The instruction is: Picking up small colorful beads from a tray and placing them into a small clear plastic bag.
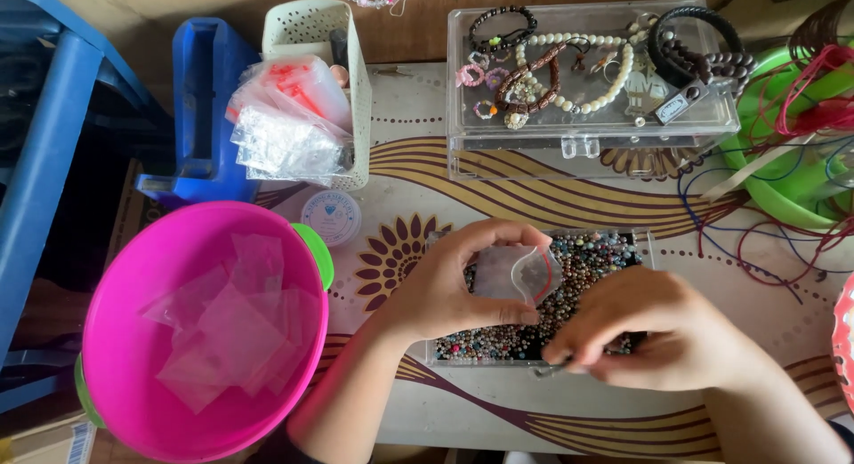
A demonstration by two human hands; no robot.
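Head view: the left hand [445, 290] grips a small clear bag [516, 273] above the bead tray [534, 344]; the right hand [645, 330] pinches a thin metal piece [551, 370], closed.

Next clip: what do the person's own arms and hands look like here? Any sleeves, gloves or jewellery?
Both forearms are bare as far as the picture shows; no sleeves reach into view. The left hand and the right hand wear no gloves. No ring, bracelet or watch shows on either wrist or on the visible fingers. The nails are short, and any polish is too small to tell.
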